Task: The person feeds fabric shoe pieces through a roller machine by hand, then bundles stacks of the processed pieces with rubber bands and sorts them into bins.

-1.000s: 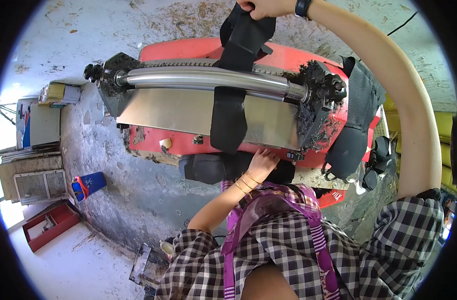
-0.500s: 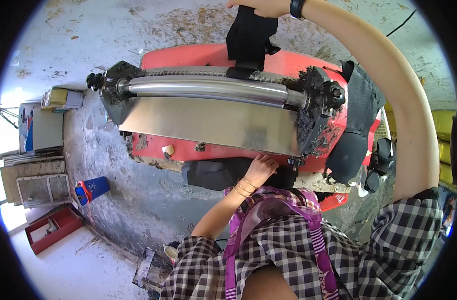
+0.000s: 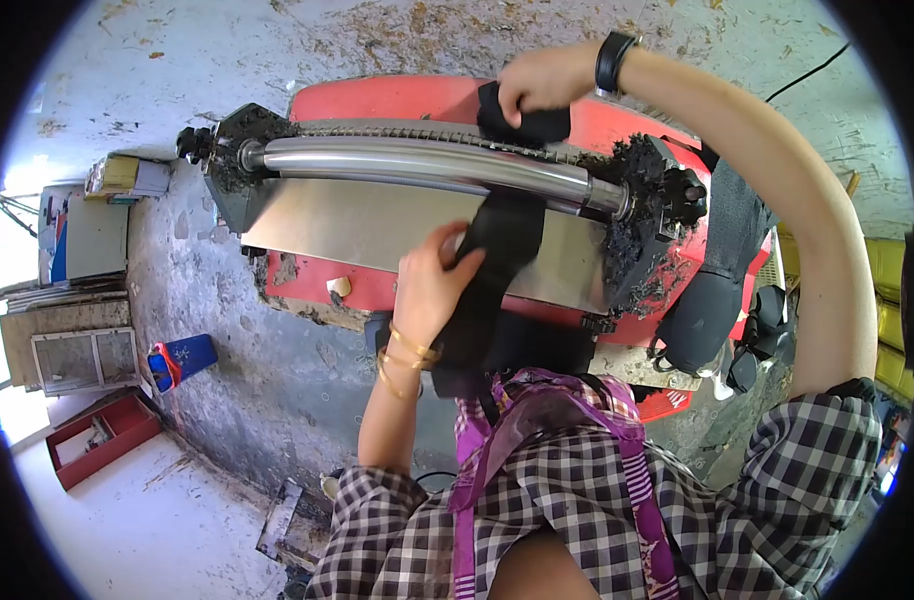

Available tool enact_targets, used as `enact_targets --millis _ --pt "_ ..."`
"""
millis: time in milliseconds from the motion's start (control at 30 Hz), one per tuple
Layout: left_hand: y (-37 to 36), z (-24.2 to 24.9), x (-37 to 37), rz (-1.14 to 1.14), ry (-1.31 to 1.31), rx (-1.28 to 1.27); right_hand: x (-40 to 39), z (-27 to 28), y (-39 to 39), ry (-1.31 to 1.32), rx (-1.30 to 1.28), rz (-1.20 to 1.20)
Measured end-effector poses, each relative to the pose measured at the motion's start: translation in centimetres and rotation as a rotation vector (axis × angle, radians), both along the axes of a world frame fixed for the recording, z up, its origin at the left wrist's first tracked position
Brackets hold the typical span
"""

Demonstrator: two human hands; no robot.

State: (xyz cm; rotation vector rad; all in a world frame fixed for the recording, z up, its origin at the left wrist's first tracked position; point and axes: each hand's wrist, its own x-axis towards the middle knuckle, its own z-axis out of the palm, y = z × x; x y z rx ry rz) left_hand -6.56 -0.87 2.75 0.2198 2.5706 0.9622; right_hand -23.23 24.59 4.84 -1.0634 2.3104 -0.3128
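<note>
A red machine (image 3: 377, 96) carries a shiny steel roller (image 3: 407, 165) with a flat metal plate (image 3: 347, 225) in front of it. My left hand (image 3: 432, 280) holds a black fabric piece (image 3: 502, 240) that hangs over the plate and reaches down toward my lap. Behind the roller, my right hand (image 3: 547, 82) is closed on another black fabric part (image 3: 537, 122). Whether the two black parts join under the roller cannot be made out. More dark fabric (image 3: 547, 345) lies at the machine's front edge.
Black dusty brackets and knobs (image 3: 682, 195) stand at the roller's ends. Black padded pieces (image 3: 697, 315) hang at the machine's right side. On the left are a blue bin (image 3: 192, 358), a red tray (image 3: 132, 430) and stacked boxes (image 3: 117, 178). A cream lump (image 3: 339, 287) sits on the front ledge.
My left hand has risen from the front edge and now holds black fabric over the plate. My right hand has come down close behind the roller, with less fabric showing there.
</note>
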Motion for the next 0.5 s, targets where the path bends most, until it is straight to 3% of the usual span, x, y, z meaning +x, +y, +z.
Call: enact_targets --millis 33,67,133,200,267,300,333,400,433,467,500 --pt "0.7 -0.1 -0.8 0.017 0.031 0.029 0.7 -0.9 -0.7 -0.063 0.017 0.043" --pt "1.2 -0.2 -1.2 0.031 0.06 0.059 1.0 -1.0 -2.0 -0.082 0.22 0.124" --pt "0.7 -0.6 -0.8 0.042 0.58 0.149 2.4 -1.5 -1.9 -0.018 0.064 -0.011" --pt "-0.8 -0.1 0.4 0.057 0.86 0.187 2.3 -1.3 -1.3 0.068 -0.021 -0.108" --pt "-1.5 0.4 4.1 -0.012 0.212 0.428 0.9 0.2 -0.4 0.159 -0.114 -0.145" --pt "-1.3 0.1 5.3 -0.195 0.041 0.437 0.3 1.1 0.4 0.142 -0.152 -0.195" --pt "-0.5 -1.3 6.9 -0.227 -0.251 0.523 0.0 2.3 0.8 0.188 -0.153 -0.183" --pt "1.2 -5.9 9.5 -0.406 -0.347 0.443 -1.1 5.4 1.3 0.218 -0.088 -0.146" --pt "1.9 -9.5 11.0 -0.491 -0.159 0.309 -1.7 7.0 1.3 0.203 -0.023 -0.12" --pt "2.8 -11.1 11.6 -0.571 0.101 0.18 -1.5 7.9 1.7 0.194 -0.185 -0.165" --pt "3.5 -12.2 12.0 -0.641 0.364 0.05 -1.6 8.8 2.1 0.23 -0.189 -0.174"
